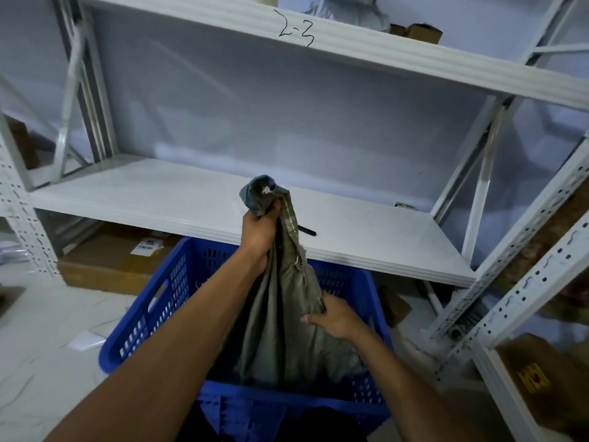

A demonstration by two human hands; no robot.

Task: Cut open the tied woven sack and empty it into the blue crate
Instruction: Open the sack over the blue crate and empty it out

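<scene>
Sack point(280, 314) over blue crate point(149, 314), left hand point(259, 232) fingers clenching its top, right hand point(334, 317) fingers pinching its side

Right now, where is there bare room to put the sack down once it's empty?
The white shelf is bare left of the left hand, out to the corner upright. Right of the sack lies a black tool, bare beyond it. The blue crate is crowded by sack and right hand.

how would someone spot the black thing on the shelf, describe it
Find the wide white shelf behind the blue crate. Just right of the raised grey-green sack, a short black stick-like object pokes out along the shelf's front edge. It is the only dark item there; its type is unclear.
</scene>
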